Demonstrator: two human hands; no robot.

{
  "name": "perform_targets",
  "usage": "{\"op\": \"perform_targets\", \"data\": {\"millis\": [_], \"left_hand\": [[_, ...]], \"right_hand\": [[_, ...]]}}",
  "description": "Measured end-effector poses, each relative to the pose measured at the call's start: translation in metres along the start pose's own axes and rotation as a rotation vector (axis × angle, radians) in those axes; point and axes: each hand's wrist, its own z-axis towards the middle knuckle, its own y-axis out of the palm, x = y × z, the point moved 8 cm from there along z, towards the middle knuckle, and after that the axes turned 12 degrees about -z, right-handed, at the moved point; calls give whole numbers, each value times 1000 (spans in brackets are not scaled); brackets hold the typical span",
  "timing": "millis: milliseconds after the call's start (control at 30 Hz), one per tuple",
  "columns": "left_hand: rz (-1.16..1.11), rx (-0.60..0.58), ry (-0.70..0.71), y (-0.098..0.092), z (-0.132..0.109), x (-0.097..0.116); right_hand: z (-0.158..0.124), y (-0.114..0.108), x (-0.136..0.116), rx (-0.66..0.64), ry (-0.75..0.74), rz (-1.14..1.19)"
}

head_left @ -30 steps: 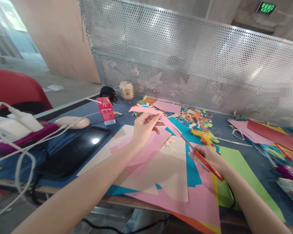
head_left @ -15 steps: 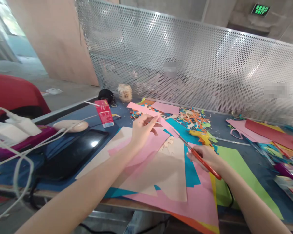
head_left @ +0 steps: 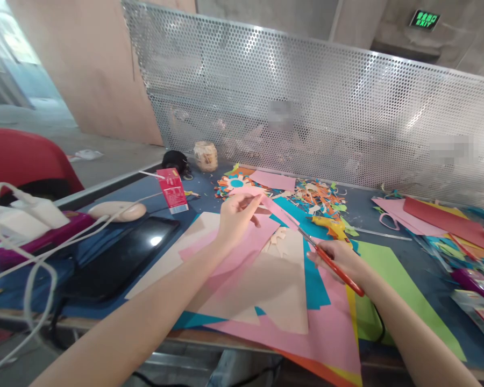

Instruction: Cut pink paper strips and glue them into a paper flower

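Observation:
Between thumb and fingers, my left hand (head_left: 239, 215) pinches a pink paper strip (head_left: 280, 211) above the stacked sheets. My right hand (head_left: 339, 262) is closed round the red handles of a pair of scissors (head_left: 331, 263), whose blades meet the strip's right end. Whether the blades are fully closed is too small to tell. Below lie a cream sheet (head_left: 274, 295) and a pink sheet (head_left: 242, 242), with a small cut cream paper piece (head_left: 277, 242) on top. A yellow glue gun (head_left: 331, 227) rests just beyond my right hand.
Paper scraps (head_left: 320, 196) and a paper flower (head_left: 236, 184) lie by the perforated metal screen (head_left: 242, 97). At left are a black tablet (head_left: 121, 258), a drink carton (head_left: 172, 191), white cables (head_left: 36, 269) and a purple power strip (head_left: 76, 223). A green sheet (head_left: 403, 301) lies right.
The strip's far left part has dropped or come away behind my left hand, uncovering the paper flower. Both hands keep nearly the same place; the view shifts slightly.

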Motion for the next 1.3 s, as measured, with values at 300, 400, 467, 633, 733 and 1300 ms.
{"op": "perform_targets", "data": {"millis": [300, 400, 467, 633, 733, 1300], "left_hand": [[32, -25, 36, 4, -4, 5], [58, -41, 35, 6, -6, 6], [66, -39, 36, 6, -6, 5], [66, -24, 36, 3, -3, 3], [48, -29, 22, 3, -3, 1], [34, -66, -25, 10, -7, -2]], "right_hand": [[1, 5, 2, -7, -18, 4], [1, 5, 3, 3, -20, 0], [1, 4, 2, 8, -16, -16], [1, 1, 2, -6, 21, -21], [1, 1, 2, -11, 18, -15], [2, 6, 5, -29, 21, -32]]}}
